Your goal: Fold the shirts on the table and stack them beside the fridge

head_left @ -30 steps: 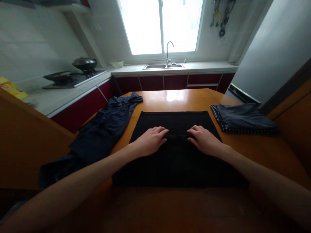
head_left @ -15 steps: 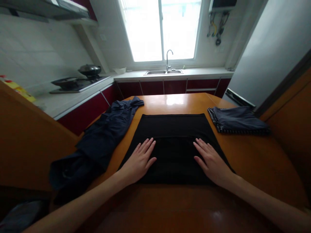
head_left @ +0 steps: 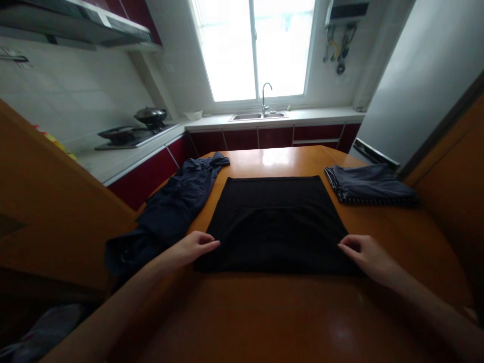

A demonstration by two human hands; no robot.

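Note:
A black garment, folded into a wide flat shape, lies on the wooden table in front of me; its exact kind does not show. My left hand pinches its left side edge between thumb and fingers. At the opposite side, my right hand is pinched on the right edge. Between the hands the near part of the cloth bulges slightly, and a fold line crosses its middle. To the left lies a rumpled dark blue garment, partly hanging over the table's edge.
Folded grey-blue clothes with a striped border rest at the table's right. The wooden table has rounded ends. Beyond it are a sink, a stove with a lidded pan and a fridge. A wooden panel stands at left.
Both hands have gone from lying flat on the black garment to pinching its left and right edges. The cloth between them has bulged up a little. The view has shifted slightly.

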